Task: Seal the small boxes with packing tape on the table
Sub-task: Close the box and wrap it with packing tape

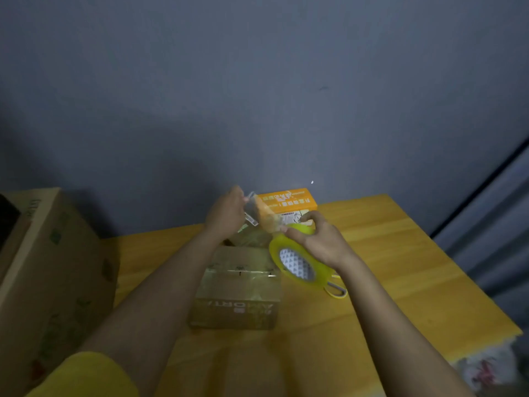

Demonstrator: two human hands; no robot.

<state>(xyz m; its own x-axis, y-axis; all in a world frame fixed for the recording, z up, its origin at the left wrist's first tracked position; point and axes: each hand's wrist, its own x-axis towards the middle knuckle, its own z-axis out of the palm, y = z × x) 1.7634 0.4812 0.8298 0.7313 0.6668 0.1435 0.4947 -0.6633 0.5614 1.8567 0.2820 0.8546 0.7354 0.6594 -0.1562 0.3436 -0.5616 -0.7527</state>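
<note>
Grey-blue wall rises behind a yellow wooden surface [400, 253] in dim light. On it, near the middle, sits a small brown cardboard box [237, 290] with clear tape already shining across its top seam. Above its far edge the right hand [317, 242] grips a yellow roll of packing tape [294, 259] by its upper rim, thumb and fingers curled over it, the roll tilted and held off the surface. The left hand [226, 214] pinches the free end of a clear tape strip [262, 214] drawn out from the roll, stretched between both hands. Behind them stands an orange-and-white printed carton [289, 203]. A large brown cardboard box [43, 276] stands at the left edge
</note>
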